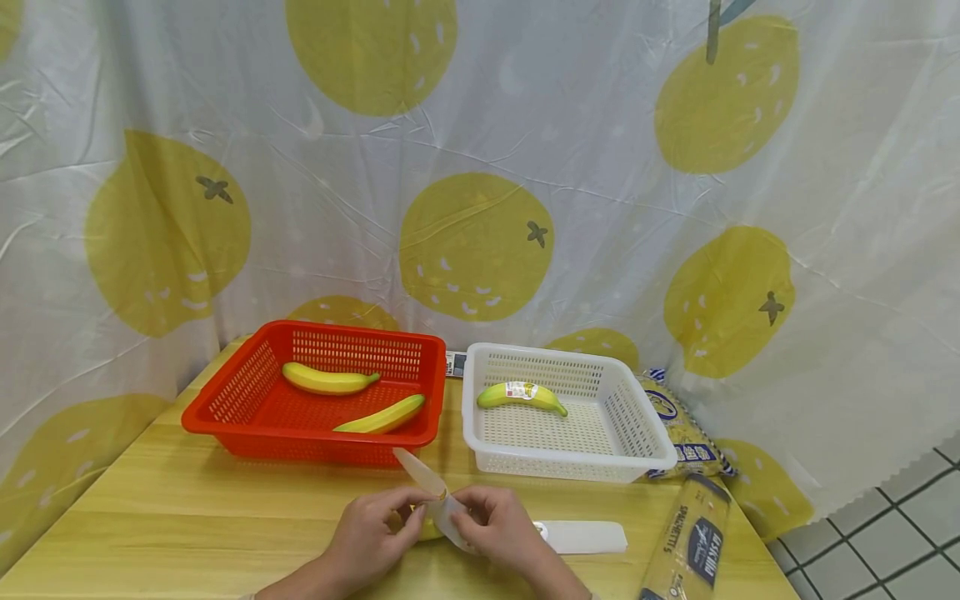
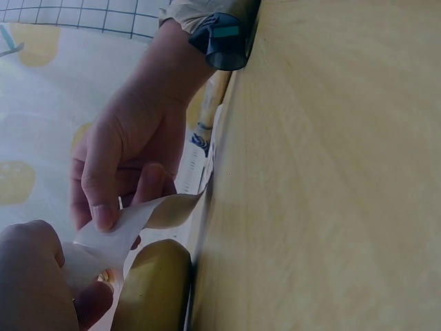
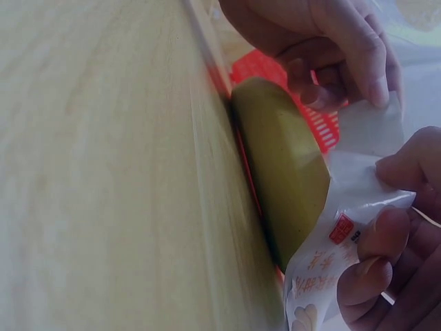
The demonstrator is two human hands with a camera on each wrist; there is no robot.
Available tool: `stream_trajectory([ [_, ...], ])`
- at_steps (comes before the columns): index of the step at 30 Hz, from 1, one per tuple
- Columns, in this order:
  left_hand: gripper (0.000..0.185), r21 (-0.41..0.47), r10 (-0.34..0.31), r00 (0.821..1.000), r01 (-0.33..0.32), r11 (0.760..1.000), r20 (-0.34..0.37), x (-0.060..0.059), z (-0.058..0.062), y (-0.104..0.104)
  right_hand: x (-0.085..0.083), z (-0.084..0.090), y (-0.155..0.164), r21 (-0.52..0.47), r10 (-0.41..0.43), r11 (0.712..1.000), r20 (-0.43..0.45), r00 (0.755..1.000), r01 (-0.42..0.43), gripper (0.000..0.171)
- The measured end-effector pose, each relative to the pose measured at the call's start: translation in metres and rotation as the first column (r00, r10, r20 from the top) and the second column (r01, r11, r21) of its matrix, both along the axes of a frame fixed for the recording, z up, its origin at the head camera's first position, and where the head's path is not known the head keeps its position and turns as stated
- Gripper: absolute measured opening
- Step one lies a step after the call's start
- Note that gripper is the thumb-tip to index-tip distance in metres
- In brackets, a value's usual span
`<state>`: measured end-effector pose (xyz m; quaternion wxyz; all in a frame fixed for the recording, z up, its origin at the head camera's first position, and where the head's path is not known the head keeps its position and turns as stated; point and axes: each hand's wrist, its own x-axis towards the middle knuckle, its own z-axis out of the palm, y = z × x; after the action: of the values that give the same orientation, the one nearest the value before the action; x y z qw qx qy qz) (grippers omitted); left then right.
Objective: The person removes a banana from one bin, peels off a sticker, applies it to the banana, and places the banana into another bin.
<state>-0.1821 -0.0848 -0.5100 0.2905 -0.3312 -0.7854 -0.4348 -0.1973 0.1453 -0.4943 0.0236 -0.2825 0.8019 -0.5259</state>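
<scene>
Both hands pinch a white label strip (image 1: 454,523) with red and orange print, one narrow end rising above the fingers. My left hand (image 1: 372,533) grips it from the left between thumb and fingers, and my right hand (image 1: 497,525) from the right. In the right wrist view the label's printed face (image 3: 337,234) hangs from my right fingers (image 3: 386,234). A yellow banana (image 3: 282,165) lies on the table just below the label, partly hidden by the hands in the head view. Another white strip (image 1: 588,537) extends to the right of my right hand.
Behind the hands stand a red basket (image 1: 315,446) with two bananas and a white basket (image 1: 555,468) with one labelled banana (image 1: 498,396). A spaghetti pack (image 1: 688,537) and another yellow food bag (image 1: 678,429) lie at the right. A fruit-print curtain (image 1: 585,150) hangs behind.
</scene>
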Motion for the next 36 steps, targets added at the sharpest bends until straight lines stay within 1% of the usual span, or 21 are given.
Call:
stream_trajectory([
  [6,0.034,0.010,-0.018,1.000,0.018,1.000,-0.024,-0.0001,0.0005,0.0006,0.0000,0.0001,-0.0001,-0.001,-0.005,1.000,-0.008,1.000,0.005,0.013],
  [9,0.034,0.010,-0.023,1.000,0.023,1.000,-0.017,0.0001,0.0005,0.0004,0.0002,0.0007,-0.0002,-0.001,-0.009,1.000,-0.004,1.000,0.009,0.013],
  [15,0.033,0.005,-0.021,1.000,0.021,1.000,-0.001,-0.0003,-0.0005,0.0002,0.0011,0.0018,-0.0010,-0.018,-0.017,1.000,0.035,0.999,0.017,0.015],
  [18,0.033,0.010,-0.021,1.000,0.021,1.000,-0.010,-0.0004,-0.0012,0.0001,0.0011,0.0019,-0.0013,-0.025,-0.019,0.999,0.040,0.999,0.020,0.018],
  [22,0.034,0.021,-0.023,0.999,0.024,1.000,-0.032,-0.0005,-0.0018,0.0007,0.0004,0.0012,-0.0013,-0.024,-0.014,1.000,0.026,1.000,0.015,0.017],
  [29,0.036,0.020,-0.007,0.999,0.008,1.000,-0.044,-0.0013,-0.0035,0.0007,0.0000,0.0010,-0.0009,-0.024,-0.002,1.000,0.016,1.000,0.003,0.015],
  [36,0.035,0.012,0.014,0.999,-0.014,1.000,-0.036,-0.0010,-0.0027,0.0004,0.0015,0.0019,0.0000,-0.021,-0.016,1.000,0.049,0.999,0.017,0.014],
])
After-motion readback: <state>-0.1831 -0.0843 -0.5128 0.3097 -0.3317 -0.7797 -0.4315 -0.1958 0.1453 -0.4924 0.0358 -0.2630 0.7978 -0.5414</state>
